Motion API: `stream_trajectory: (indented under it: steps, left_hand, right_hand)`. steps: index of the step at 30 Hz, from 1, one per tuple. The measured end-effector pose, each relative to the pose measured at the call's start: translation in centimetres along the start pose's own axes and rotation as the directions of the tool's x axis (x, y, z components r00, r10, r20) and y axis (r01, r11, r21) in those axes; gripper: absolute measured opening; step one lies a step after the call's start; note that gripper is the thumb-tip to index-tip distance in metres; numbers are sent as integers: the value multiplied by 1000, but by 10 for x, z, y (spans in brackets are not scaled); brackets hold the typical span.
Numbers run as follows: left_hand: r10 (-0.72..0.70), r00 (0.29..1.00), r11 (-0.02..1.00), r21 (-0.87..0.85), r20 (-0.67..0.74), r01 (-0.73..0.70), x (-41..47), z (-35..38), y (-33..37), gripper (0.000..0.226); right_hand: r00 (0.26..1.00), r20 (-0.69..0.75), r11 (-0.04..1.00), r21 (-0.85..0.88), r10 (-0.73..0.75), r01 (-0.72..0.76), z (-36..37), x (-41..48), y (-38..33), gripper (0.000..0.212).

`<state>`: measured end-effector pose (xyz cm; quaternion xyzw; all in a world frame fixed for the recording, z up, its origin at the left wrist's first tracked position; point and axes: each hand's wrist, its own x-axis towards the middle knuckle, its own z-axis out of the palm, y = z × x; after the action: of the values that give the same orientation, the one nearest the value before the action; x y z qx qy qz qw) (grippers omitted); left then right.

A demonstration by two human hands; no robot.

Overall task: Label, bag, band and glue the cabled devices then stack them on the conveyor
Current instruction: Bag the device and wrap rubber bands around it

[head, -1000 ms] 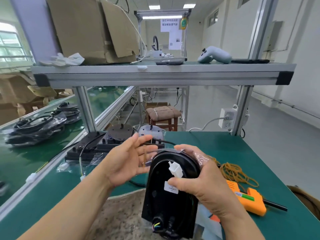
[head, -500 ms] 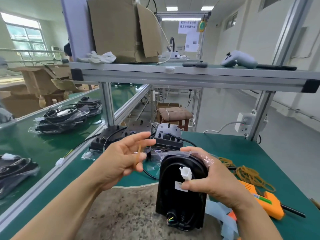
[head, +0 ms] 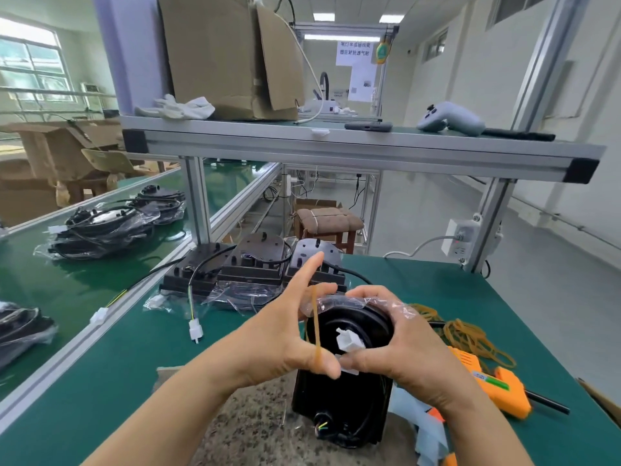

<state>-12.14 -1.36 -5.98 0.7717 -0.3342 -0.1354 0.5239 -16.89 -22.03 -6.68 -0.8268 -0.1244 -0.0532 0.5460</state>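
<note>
Left of frame: conveyor (head: 50, 290) carrying bagged devices (head: 100, 230). Middle, back of the worktop (head: 134, 358): a row of bare devices (head: 252, 267). Lower centre: left hand (head: 285, 334), index finger straight, thumb and another finger hooked in a rubber band (head: 316, 327) and pulling it taut. Just right: black device (head: 339, 391) in a clear bag, upright over a speckled mat (head: 248, 428). Right hand (head: 403, 351) clamps it, fingers curled over the top, thumb on the white label. Far right: loose bands (head: 467, 334) and an orange glue gun (head: 497, 385) on the worktop.

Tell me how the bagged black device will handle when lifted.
Probably stiff: the black device keeps a hard-edged shape. Its clear bag looks glossy, so likely slippery. The cable at its bottom may flop loose.
</note>
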Motion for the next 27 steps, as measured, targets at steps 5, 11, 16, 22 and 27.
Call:
stream_trajectory:
  steps: [5, 11, 16, 22, 27]
  left_hand:
    - [42, 968, 999, 0, -247, -43, 0, 22, -3, 116]
    - [48, 946, 998, 58, -321, -31, -2, 25, -5, 112]
    - [30, 957, 997, 74, -290, -9, 1, 22, -5, 112]
    - [26, 953, 998, 59, -303, -9, 1, 23, -8, 109]
    - [43, 951, 996, 91, -307, -15, 2, 23, -7, 108]
  right_hand:
    - [999, -51, 992, -124, -16, 9, 10, -3, -8, 70]
    - [992, 103, 967, -249, 71, -43, -18, -15, -37, 106]
    - [989, 53, 854, -500, -135, 143, -5, -7, -69, 48]
    - [986, -162, 680, -728, -45, -89, 35, -1, -74, 25]
    - [982, -182, 567, -805, 50, -178, 38, 2, -87, 14]
